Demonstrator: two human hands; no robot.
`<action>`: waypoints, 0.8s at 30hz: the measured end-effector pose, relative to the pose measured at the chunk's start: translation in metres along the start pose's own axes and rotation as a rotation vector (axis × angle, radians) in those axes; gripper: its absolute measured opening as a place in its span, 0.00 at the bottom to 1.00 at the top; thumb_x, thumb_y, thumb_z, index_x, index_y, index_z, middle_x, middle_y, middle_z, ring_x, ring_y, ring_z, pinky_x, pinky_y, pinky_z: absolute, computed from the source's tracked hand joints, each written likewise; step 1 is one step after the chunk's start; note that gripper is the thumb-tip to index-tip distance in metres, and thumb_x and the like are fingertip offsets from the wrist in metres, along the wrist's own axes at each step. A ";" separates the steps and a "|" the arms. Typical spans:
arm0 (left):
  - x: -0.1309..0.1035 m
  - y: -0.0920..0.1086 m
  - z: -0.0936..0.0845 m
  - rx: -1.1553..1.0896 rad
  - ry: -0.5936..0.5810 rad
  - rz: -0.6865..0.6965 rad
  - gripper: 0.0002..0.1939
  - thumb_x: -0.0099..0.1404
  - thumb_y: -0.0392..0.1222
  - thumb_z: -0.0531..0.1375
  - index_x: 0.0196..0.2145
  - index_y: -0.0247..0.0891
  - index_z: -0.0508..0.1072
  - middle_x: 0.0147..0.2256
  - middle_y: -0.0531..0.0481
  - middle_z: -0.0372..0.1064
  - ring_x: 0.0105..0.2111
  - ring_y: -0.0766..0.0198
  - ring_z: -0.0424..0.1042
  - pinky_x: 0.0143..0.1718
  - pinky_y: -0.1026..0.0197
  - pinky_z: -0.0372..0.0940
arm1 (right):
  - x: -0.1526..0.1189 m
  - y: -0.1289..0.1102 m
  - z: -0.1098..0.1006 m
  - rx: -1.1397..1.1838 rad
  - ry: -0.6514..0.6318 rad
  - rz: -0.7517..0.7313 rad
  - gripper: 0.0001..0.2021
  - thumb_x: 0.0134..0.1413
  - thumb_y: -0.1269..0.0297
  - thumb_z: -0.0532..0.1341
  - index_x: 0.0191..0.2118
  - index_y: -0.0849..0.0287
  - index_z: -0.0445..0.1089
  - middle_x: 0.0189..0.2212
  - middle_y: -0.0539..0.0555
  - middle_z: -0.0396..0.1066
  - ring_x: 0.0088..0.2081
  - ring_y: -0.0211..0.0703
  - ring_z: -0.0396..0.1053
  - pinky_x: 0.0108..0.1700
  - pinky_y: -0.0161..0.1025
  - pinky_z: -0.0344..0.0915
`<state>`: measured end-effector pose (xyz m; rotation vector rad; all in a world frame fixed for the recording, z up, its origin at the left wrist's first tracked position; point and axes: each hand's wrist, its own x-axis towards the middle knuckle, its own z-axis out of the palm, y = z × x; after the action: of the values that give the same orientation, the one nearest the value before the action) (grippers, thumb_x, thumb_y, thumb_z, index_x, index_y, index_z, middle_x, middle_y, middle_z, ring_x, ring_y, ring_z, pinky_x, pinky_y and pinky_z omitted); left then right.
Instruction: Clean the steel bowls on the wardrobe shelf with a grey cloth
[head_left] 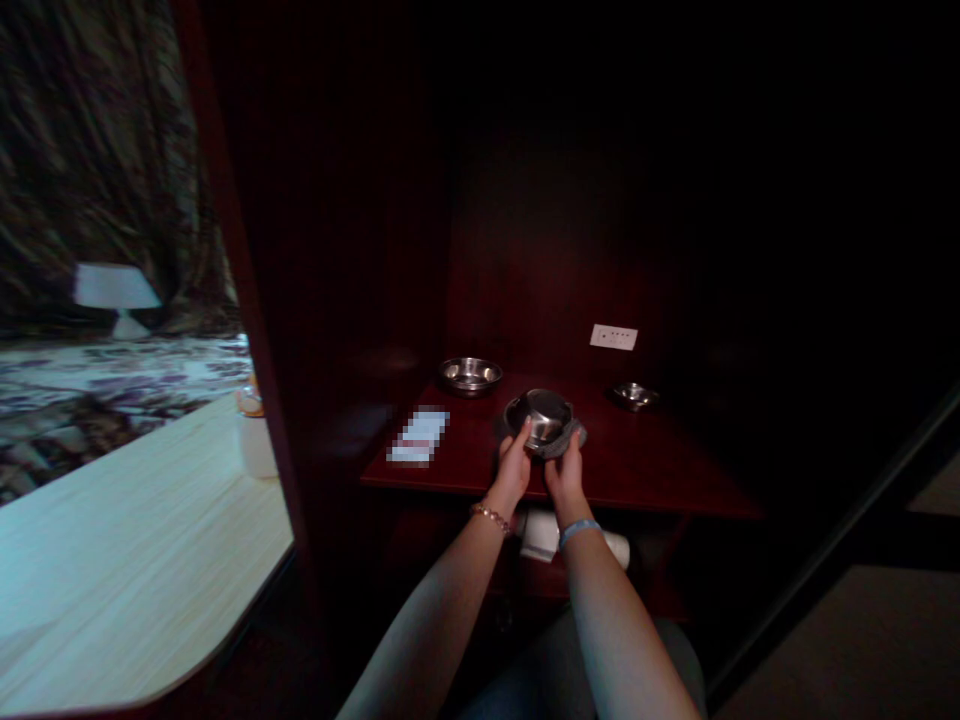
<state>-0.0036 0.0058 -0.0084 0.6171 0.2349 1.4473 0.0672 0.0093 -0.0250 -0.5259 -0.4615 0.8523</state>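
Both hands hold a shiny metal bowl (551,405), tipped so that its rounded underside shows, over the dark red shelf (637,470). My left hand (514,462) grips its near left side, thumb along the metal. Around the right side of the bowl is my right hand (566,468), with a grey cloth (571,440) between it and the bowl. A wider metal bowl (470,375) stands at the back left of the shelf, and a small metal bowl (636,396) at the back right.
A blurred-out white sheet (418,437) lies on the shelf's left. White rolls or packets (540,535) sit on the lower shelf. A socket plate (613,337) is on the back wall. At left are a light wooden table (135,560), a white jar (256,445) and a lamp (116,290).
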 end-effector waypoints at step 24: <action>0.000 0.005 -0.002 -0.023 -0.050 -0.044 0.21 0.58 0.46 0.69 0.47 0.35 0.77 0.51 0.40 0.75 0.55 0.54 0.71 0.61 0.52 0.59 | 0.006 0.002 -0.007 0.066 0.014 0.027 0.20 0.64 0.52 0.52 0.51 0.59 0.71 0.50 0.54 0.77 0.54 0.37 0.71 0.65 0.42 0.59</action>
<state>-0.0084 0.0062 -0.0074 0.6255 0.1909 1.3886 0.0736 0.0131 -0.0308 -0.4780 -0.4134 0.8860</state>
